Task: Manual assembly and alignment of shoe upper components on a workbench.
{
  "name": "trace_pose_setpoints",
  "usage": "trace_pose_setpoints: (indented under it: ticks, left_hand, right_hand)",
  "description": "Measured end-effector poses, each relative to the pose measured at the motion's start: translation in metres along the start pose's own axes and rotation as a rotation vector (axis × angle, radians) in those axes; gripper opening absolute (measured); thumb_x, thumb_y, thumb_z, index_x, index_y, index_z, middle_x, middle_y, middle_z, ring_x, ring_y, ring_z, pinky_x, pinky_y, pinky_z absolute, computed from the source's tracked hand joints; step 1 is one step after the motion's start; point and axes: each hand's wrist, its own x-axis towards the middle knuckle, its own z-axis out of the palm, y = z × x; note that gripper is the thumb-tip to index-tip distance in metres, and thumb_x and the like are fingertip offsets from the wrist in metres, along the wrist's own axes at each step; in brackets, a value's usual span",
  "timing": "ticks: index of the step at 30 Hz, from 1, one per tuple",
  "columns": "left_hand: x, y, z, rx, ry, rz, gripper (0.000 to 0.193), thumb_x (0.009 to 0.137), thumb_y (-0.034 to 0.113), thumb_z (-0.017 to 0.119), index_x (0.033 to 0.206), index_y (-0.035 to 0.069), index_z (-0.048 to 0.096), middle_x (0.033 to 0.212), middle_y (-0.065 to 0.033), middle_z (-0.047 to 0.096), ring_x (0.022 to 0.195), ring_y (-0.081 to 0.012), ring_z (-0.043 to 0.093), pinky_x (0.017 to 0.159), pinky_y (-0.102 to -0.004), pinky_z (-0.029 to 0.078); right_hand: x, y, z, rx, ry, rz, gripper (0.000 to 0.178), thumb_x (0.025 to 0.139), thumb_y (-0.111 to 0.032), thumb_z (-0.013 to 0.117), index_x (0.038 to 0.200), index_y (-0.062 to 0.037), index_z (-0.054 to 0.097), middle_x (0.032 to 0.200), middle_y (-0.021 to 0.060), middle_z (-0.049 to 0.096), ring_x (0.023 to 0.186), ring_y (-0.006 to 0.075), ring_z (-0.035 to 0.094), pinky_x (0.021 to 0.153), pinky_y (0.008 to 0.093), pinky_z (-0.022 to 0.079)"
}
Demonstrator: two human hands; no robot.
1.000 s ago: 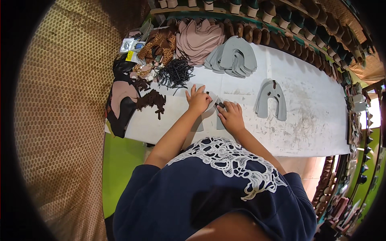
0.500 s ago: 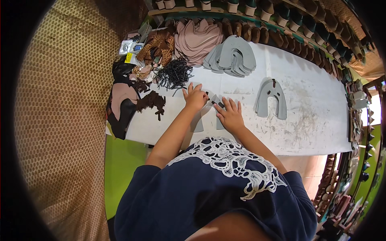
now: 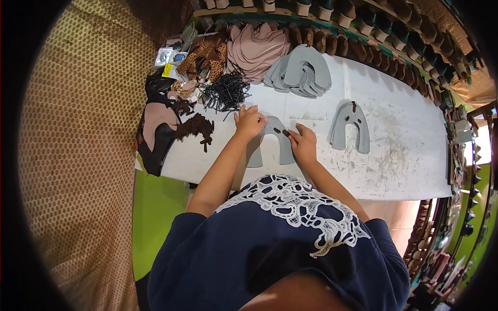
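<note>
A grey U-shaped cut piece (image 3: 285, 153) lies on the white table between my hands, its curved end away from me. Two small dark brown strips show at its curve: a middle strip (image 3: 276, 130) and a right strip (image 3: 286, 133). My right hand (image 3: 305, 142) pinches the right strip between thumb and forefinger. At the piece's upper left edge is my left hand (image 3: 250, 122), thumb and forefinger drawn together, other fingers raised; whatever is between them is too small to name. To the right rests a stack of similar grey pieces (image 3: 338, 132) with dark strips on top.
A larger grey stack (image 3: 306, 67) and layered pink pieces (image 3: 254, 49) lie at the back. On the left are brown strips (image 3: 197, 128), tangled black beaded strands (image 3: 225, 93), leopard-print material (image 3: 207, 57) and black-and-pink pieces (image 3: 158, 124). Shelves of shoes (image 3: 363, 26) line the back and right.
My right hand has drawn back to the right and its spread fingers have closed in a pinch at the strip. The grey piece's curve is now uncovered. My left hand has shifted slightly left.
</note>
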Motion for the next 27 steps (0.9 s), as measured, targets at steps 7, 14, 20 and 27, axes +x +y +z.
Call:
trace_pose_setpoints:
  ticks: [7, 14, 20, 27]
  left_hand:
    - [-0.002, -0.018, 0.021, 0.005, 0.133, 0.026, 0.022, 0.073, 0.034, 0.069, 0.087, 0.018, 0.069, 0.130, -0.0044, 0.050, 0.129, -0.0386, 0.028, 0.102, -0.0638, 0.014]
    - [-0.004, -0.010, 0.019, -0.071, 0.183, 0.035, 0.025, 0.073, 0.036, 0.069, 0.090, 0.018, 0.069, 0.130, -0.0051, 0.050, 0.129, -0.0383, 0.028, 0.102, -0.0637, 0.015]
    - [0.005, -0.006, 0.017, -0.061, 0.137, 0.054, 0.022, 0.073, 0.038, 0.069, 0.088, 0.021, 0.070, 0.131, -0.0041, 0.049, 0.130, -0.0384, 0.026, 0.102, -0.0631, 0.014]
    - [0.007, -0.009, 0.023, -0.162, 0.177, 0.031, 0.018, 0.074, 0.039, 0.068, 0.088, 0.028, 0.070, 0.132, -0.0035, 0.048, 0.131, -0.0376, 0.026, 0.103, -0.0630, 0.013]
  right_hand:
    - [0.007, -0.006, -0.002, 0.042, 0.016, 0.027, 0.016, 0.073, -0.018, 0.068, 0.087, -0.0108, 0.071, 0.109, 0.0089, 0.059, 0.107, 0.0257, 0.050, 0.094, 0.0412, 0.033]
    - [0.015, -0.007, 0.002, 0.033, 0.006, 0.064, 0.009, 0.070, -0.017, 0.069, 0.075, -0.0091, 0.069, 0.105, 0.0068, 0.061, 0.101, 0.0224, 0.054, 0.089, 0.0399, 0.035]
    - [0.019, -0.011, 0.000, 0.045, 0.039, 0.056, 0.010, 0.069, -0.016, 0.070, 0.073, -0.0075, 0.066, 0.103, 0.0082, 0.062, 0.096, 0.0239, 0.056, 0.084, 0.0388, 0.039]
    - [0.032, -0.008, 0.003, 0.153, 0.044, 0.055, 0.010, 0.072, -0.014, 0.068, 0.075, -0.0055, 0.065, 0.103, 0.0132, 0.061, 0.095, 0.0296, 0.057, 0.081, 0.0379, 0.045]
